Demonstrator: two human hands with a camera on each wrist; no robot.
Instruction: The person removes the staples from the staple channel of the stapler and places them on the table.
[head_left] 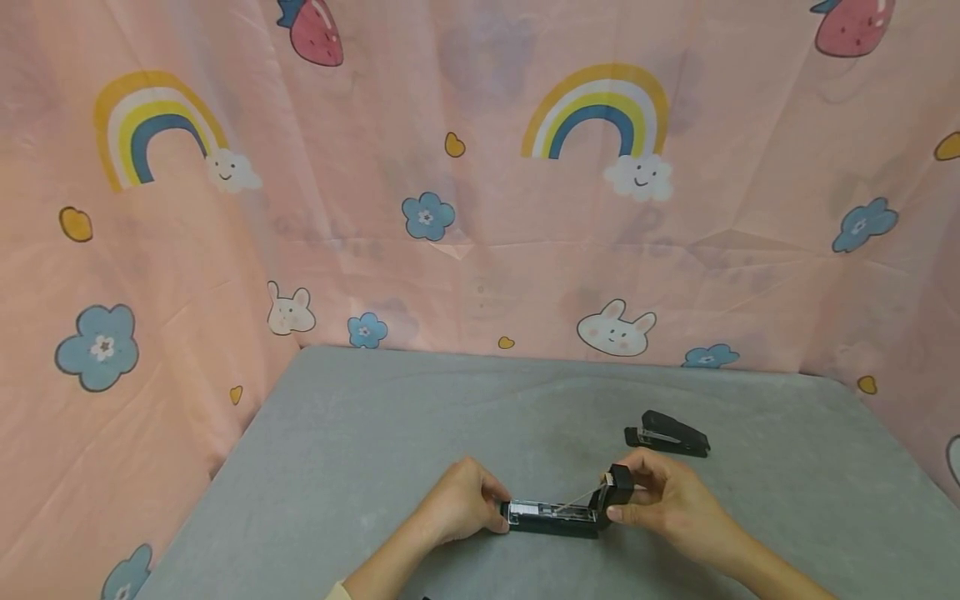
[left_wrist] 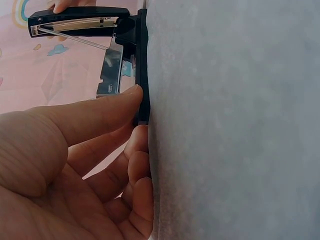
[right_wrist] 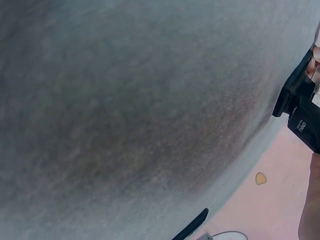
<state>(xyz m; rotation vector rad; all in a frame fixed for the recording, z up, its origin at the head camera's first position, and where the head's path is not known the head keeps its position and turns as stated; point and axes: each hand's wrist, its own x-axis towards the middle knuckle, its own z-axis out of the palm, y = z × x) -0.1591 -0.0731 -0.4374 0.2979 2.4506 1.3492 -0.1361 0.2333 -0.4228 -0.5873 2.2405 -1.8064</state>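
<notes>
A black stapler [head_left: 557,527] lies opened up on the cloth, its top cover [left_wrist: 80,15] swung up from the base [left_wrist: 142,65]. Between them the metal staple channel [left_wrist: 111,72] shows, with a thin spring rod [left_wrist: 75,39] slanting from cover to channel. My left hand [head_left: 461,507] pinches the base's left end between thumb and fingers. At the other end, my right hand [head_left: 678,508] grips the raised cover, thumb in front and fingers behind. The right wrist view catches only the stapler's hinge end [right_wrist: 304,120] and a bit of that hand.
A second black stapler [head_left: 671,435], closed, rests farther back on the right, behind my right hand. Grey cloth [head_left: 360,442] covers the table. A pink patterned curtain [head_left: 480,275] hangs along the back and sides.
</notes>
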